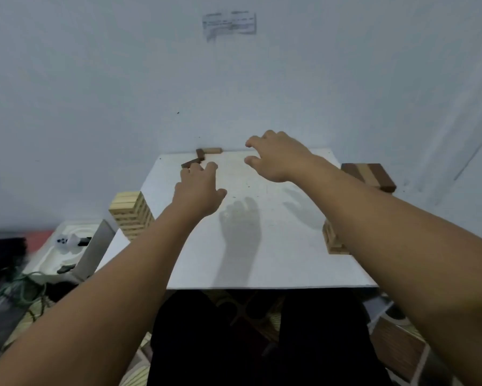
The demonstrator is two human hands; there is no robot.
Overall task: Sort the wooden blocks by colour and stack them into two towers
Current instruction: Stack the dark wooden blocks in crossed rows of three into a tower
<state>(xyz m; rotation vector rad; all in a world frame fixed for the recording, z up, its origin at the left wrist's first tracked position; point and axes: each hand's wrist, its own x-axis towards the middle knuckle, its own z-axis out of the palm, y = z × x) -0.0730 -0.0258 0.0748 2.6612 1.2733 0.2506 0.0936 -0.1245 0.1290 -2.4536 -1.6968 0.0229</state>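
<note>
Left hand: I see my left hand (198, 190) stretched out over the far left part of the white table (262, 263), fingers loosely curled and spread, nothing in it; its fingertips are just short of a dark block

Right hand: my right hand (276, 157) hangs above the far middle of the table, fingers bent down like a claw, thumb apart from them, nothing held

Loose blocks: three lie at the far edge by the wall; a dark block (190, 163) lies flat and slanted just beyond my left fingers, a second dark block (200, 153) sits behind it, and a light block (213, 150) lies just beside that one, along the wall

Light tower: a stack of pale blocks (130, 215) stands at the table's left edge, near my left forearm, upright as far as I can tell

Right tower: a taller stack (369, 175) stands at the right edge; its top layer shows dark and pale blocks side by side, and its pale lower layers (333, 240) show below my right forearm, which hides its middle

Shadows: both hands cast soft shadows on the tabletop between the two stacks

Beside the table: a white moulded tray (67, 246) with small items I cannot make out rests low on the left

On the wall: a paper note (230, 23), its writing too blurred to read
</note>
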